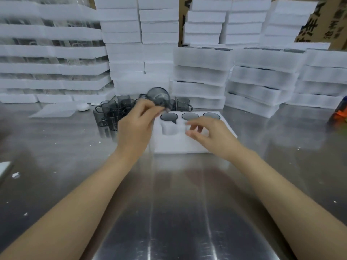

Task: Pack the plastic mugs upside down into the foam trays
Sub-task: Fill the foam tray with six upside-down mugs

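Left hand [135, 126] pinches a smoky grey mug [158, 96] at its fingertips, tilted, above the far left corner of the foam tray [178, 145]. Right hand [210, 136], fingers loosely curled and holding nothing, lies over the tray's near row, beside an empty pocket [170, 129]; contact with the foam cannot be told. Three inverted mugs [190, 116] fill the far row. Loose mugs [112, 111] stand left of the tray on the steel table [178, 203].

Packing workshop, stacked foam trays [201, 72] (cartons [326, 21] behind)
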